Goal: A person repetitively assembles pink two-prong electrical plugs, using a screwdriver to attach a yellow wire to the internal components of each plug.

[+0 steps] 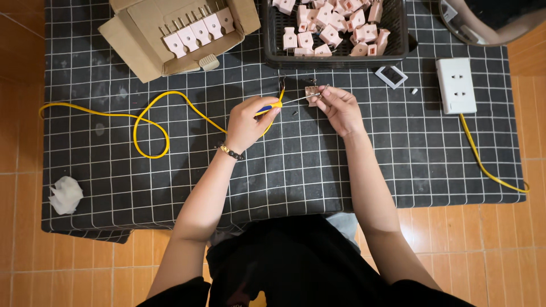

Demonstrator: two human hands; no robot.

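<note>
My left hand grips a small screwdriver with a blue and yellow handle, its thin shaft pointing right. The tip meets a small pink plug part that my right hand pinches between its fingertips. A yellow cable loops across the black grid mat and runs up under my left hand toward the plug part. Tiny loose bits lie on the mat just above and beside the plug part.
An open cardboard box with a row of pink plugs sits at the back left. A black basket holds several pink plug parts. A white socket block with its yellow cord lies right. A white crumpled tissue lies at the left edge.
</note>
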